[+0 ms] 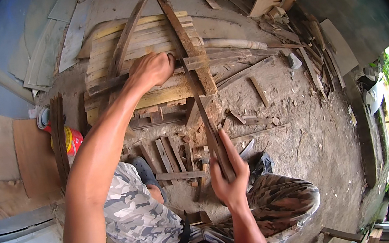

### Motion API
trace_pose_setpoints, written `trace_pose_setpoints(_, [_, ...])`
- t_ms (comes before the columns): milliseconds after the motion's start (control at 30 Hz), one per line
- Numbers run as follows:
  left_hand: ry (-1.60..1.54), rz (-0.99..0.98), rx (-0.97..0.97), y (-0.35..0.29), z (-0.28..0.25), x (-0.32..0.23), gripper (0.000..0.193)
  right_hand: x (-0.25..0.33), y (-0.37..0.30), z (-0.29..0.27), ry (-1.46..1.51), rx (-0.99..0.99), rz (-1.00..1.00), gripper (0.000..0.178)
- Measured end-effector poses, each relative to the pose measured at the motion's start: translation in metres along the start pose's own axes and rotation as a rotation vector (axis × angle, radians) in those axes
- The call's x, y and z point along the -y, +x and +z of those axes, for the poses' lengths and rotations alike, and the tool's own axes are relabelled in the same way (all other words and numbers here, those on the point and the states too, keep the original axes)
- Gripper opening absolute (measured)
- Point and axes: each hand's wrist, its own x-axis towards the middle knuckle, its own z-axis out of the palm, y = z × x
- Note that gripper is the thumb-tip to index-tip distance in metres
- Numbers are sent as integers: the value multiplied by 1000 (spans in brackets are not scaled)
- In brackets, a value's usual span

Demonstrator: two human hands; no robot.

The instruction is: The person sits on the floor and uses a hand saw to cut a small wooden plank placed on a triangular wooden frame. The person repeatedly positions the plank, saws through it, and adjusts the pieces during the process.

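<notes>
My left hand [152, 71] is closed on a dark wooden strip [223, 58] that lies crosswise over a low slatted wooden platform [145, 44]. My right hand [232, 180] grips a long, dark, tapering handsaw [206, 115], its index finger stretched along the side. The saw's narrow far end meets the cross strip just right of my left fist. Under the cross strip, a left board [127, 39] and a right board [175, 18] lean together into a point at the far end. Sawdust covers the near end of the right board.
Short wood offcuts [172, 154] lie on the dirt floor before my knees. A red and yellow container [73, 140] stands at the left, beside upright boards [58, 134]. Scrap wood [315, 51] is heaped along the right wall. Sheets [47, 47] lean at the far left.
</notes>
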Motion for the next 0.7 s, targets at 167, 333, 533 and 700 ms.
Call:
trace_pose_setpoints(167, [90, 131, -215, 22, 22, 19, 37, 13, 81, 32, 94, 14, 191, 61])
trace_pose_setpoints(333, [143, -40, 77, 0, -12, -5, 45, -31, -19, 40, 121, -74, 45, 64])
trace_pose_setpoints(533, [147, 60, 71, 1, -11, -7, 55, -58, -113, 3, 14, -39, 9, 65])
trace_pose_setpoints(700, [135, -9, 63, 19, -6, 3, 53, -25, -79, -4, -20, -21, 53, 63])
